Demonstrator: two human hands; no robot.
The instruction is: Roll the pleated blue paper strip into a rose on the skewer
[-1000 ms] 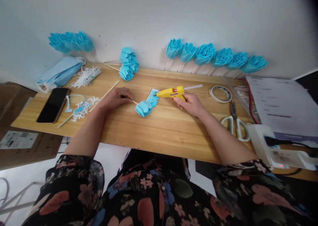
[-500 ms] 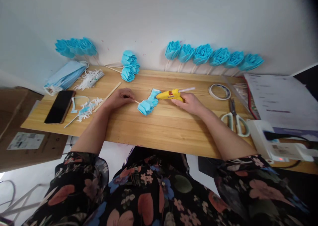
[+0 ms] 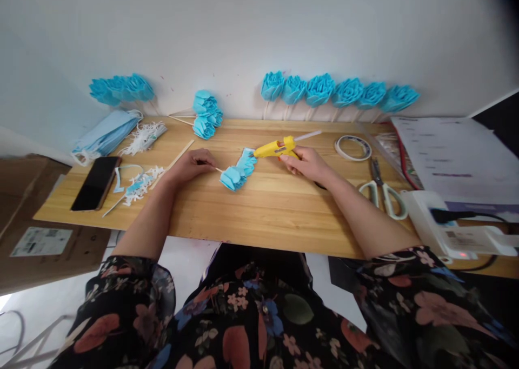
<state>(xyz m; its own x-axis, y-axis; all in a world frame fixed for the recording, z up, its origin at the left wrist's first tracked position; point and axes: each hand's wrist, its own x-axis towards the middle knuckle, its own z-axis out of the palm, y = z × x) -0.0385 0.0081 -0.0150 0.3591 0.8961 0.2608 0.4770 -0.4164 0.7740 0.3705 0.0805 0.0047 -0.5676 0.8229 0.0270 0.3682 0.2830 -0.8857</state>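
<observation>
Pinched in the fingers of my left hand (image 3: 194,163) is the thin wooden stick of a blue flower (image 3: 233,178), whose head lies on the wooden table. A scalloped blue strip (image 3: 247,162) trails from the flower head toward the upper right. My right hand (image 3: 306,163) is wrapped round the handle of a yellow hot glue gun (image 3: 275,148), with a clear glue stick (image 3: 308,135) poking out of its back. The gun's nozzle points left and meets the strip near its upper end; whether it touches cannot be told.
Finished blue flowers (image 3: 320,90) lean on the wall. More flowers (image 3: 206,114) lie at the table's back. At left are masks (image 3: 106,132), a phone (image 3: 96,183) and paper scraps (image 3: 141,185). Tape (image 3: 352,147), scissors (image 3: 381,188) and a white power strip (image 3: 430,225) are at right.
The view has shifted slightly. The glue gun's nozzle has moved a little up along the blue strip, and my right fingers have changed their hold on the handle. My left hand keeps the stick.
</observation>
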